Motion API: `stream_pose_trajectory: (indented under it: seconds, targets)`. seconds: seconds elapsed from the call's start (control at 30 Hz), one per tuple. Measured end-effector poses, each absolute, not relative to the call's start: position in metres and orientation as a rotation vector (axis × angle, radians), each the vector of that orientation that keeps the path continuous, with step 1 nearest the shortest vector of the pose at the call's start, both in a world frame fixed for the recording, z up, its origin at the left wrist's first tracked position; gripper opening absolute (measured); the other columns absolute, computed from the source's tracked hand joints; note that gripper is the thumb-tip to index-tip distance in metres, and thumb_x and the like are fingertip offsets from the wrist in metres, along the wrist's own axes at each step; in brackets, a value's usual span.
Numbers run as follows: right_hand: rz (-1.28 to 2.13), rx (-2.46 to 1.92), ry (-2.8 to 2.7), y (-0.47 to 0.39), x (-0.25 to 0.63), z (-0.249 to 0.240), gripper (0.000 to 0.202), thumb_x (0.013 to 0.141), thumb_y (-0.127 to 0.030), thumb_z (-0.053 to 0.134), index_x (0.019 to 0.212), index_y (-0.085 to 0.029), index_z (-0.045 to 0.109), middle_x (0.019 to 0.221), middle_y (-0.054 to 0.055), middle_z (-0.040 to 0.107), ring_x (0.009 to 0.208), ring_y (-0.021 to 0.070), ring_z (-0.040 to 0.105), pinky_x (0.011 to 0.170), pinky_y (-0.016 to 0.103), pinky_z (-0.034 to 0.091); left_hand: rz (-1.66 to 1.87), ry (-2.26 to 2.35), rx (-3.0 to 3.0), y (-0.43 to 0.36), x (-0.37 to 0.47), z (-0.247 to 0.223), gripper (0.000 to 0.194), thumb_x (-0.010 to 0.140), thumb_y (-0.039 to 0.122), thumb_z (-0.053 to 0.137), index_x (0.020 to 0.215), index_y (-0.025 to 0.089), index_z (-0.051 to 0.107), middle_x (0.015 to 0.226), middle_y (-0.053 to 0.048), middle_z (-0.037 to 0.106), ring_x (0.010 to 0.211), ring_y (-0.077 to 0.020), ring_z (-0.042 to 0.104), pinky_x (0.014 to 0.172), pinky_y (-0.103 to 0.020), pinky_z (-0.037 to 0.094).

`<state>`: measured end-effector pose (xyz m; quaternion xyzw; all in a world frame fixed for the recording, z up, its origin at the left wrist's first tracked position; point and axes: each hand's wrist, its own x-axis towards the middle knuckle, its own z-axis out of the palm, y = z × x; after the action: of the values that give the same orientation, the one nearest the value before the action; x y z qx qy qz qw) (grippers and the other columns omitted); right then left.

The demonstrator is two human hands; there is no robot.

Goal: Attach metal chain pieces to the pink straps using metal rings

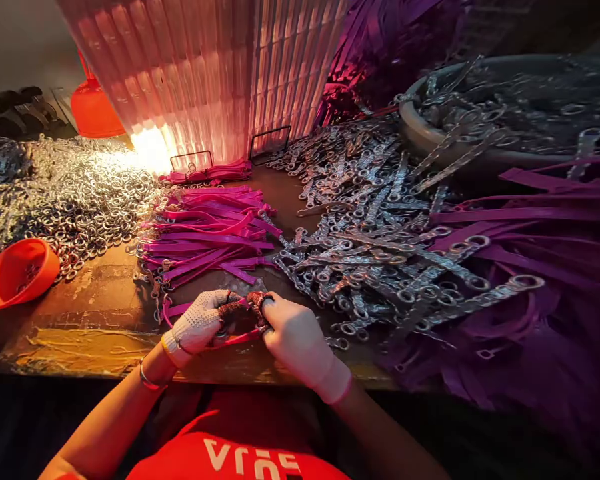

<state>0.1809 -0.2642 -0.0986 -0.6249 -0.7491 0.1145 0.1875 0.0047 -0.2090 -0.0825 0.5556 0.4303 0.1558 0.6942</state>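
My left hand, in a dotted white glove with dark fingertips, is closed on a narrow pink strap just above the table's front edge. Close beside it, my right hand, gloved in white, has its thumb and fingers pinched together on the same strap. A small dark piece shows at the right fingertips, too small to name. Just beyond the hands lies a stack of pink straps with metal chain ends at its left side. To its right spreads a heap of twisted metal chains with end rings.
A pile of shiny chain covers the left, near an orange bowl holding small rings. An orange lamp hangs beside clear corrugated panels. A large basin holds more chains. Purple straps cover the right.
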Motion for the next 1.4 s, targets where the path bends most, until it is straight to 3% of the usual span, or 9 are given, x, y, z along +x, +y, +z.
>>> stream_pose_trajectory:
  seconds: [0.13, 0.23, 0.43, 0.57, 0.83, 0.93, 1.17, 1.4]
  targets:
    - [0.226, -1.808, -2.165, -0.264, 0.178, -0.100, 0.023, 0.068, -0.004, 0.047, 0.078, -0.017, 0.063, 0.082, 0.008, 0.066, 0.066, 0.0178, 0.054, 0.061, 0.030, 0.033, 0.383, 1.000, 1.698, -0.206, 0.003, -0.089, 0.024, 0.088, 0.036, 0.058, 0.076, 0.016, 0.063, 0.068, -0.001, 0.060, 0.059, -0.0103, 0.049, 0.056, -0.020, 0.036]
    - [0.202, -1.910, -2.184, -0.265, 0.177, -0.099, 0.024, 0.069, -0.003, 0.048, 0.079, -0.016, 0.064, 0.086, 0.011, 0.067, 0.070, 0.0201, 0.058, 0.063, 0.031, 0.035, 0.323, 0.969, 1.851, -0.203, 0.004, -0.096, 0.015, 0.085, 0.026, 0.058, 0.080, 0.017, 0.069, 0.080, -0.003, 0.067, 0.073, -0.0148, 0.055, 0.068, -0.022, 0.039]
    - [0.522, -2.021, -2.289, -0.262, 0.180, -0.082, 0.033, 0.076, -0.007, 0.052, 0.106, -0.014, 0.064, 0.102, 0.013, 0.071, 0.088, 0.0249, 0.067, 0.069, 0.031, 0.041, 0.301, 1.005, 1.662, -0.210, 0.006, -0.102, 0.027, 0.091, 0.034, 0.050, 0.080, 0.015, 0.067, 0.068, -0.001, 0.060, 0.060, -0.0121, 0.048, 0.058, -0.021, 0.035]
    - [0.594, -2.196, -2.311, -0.257, 0.180, -0.085, 0.025, 0.077, -0.009, 0.052, 0.099, -0.015, 0.064, 0.083, 0.012, 0.074, 0.073, 0.0262, 0.069, 0.057, 0.031, 0.035, 0.292, 1.074, 1.903, -0.216, 0.008, -0.102, 0.022, 0.089, 0.025, 0.050, 0.079, 0.015, 0.068, 0.073, -0.002, 0.064, 0.068, -0.0134, 0.052, 0.063, -0.022, 0.035]
    - [0.313, -1.975, -2.519, -0.268, 0.188, -0.087, 0.016, 0.082, -0.016, 0.049, 0.090, -0.013, 0.063, 0.072, 0.014, 0.070, 0.068, 0.0258, 0.068, 0.053, 0.032, 0.026, 0.239, 1.043, 1.944, -0.215, 0.020, -0.101, 0.024, 0.088, 0.025, 0.046, 0.074, 0.015, 0.062, 0.069, 0.000, 0.061, 0.067, -0.0129, 0.050, 0.062, -0.023, 0.035]
    - [0.287, -2.010, -2.522, -0.267, 0.194, -0.085, 0.017, 0.082, -0.017, 0.049, 0.091, -0.012, 0.063, 0.071, 0.013, 0.069, 0.068, 0.0249, 0.066, 0.053, 0.032, 0.025, 0.262, 1.030, 1.958, -0.211, 0.025, -0.100, 0.023, 0.088, 0.023, 0.047, 0.072, 0.015, 0.061, 0.069, 0.000, 0.061, 0.066, -0.0126, 0.049, 0.060, -0.022, 0.034]
    - [0.315, -1.858, -2.356, -0.271, 0.193, -0.098, 0.029, 0.070, -0.002, 0.047, 0.090, -0.015, 0.064, 0.087, 0.010, 0.070, 0.081, 0.0207, 0.063, 0.069, 0.030, 0.037, 0.177, 1.108, 1.954, -0.220, 0.018, -0.097, 0.026, 0.091, 0.033, 0.050, 0.081, 0.016, 0.068, 0.074, -0.002, 0.066, 0.068, -0.0142, 0.054, 0.064, -0.024, 0.037]
    - [0.344, -1.973, -2.515, -0.277, 0.187, -0.097, 0.022, 0.080, -0.006, 0.047, 0.092, -0.014, 0.064, 0.080, 0.012, 0.071, 0.073, 0.0239, 0.067, 0.058, 0.033, 0.031, 0.304, 1.113, 1.913, -0.239, 0.017, -0.107, 0.023, 0.090, 0.025, 0.050, 0.083, 0.014, 0.069, 0.077, -0.004, 0.068, 0.070, -0.0143, 0.054, 0.064, -0.024, 0.036]
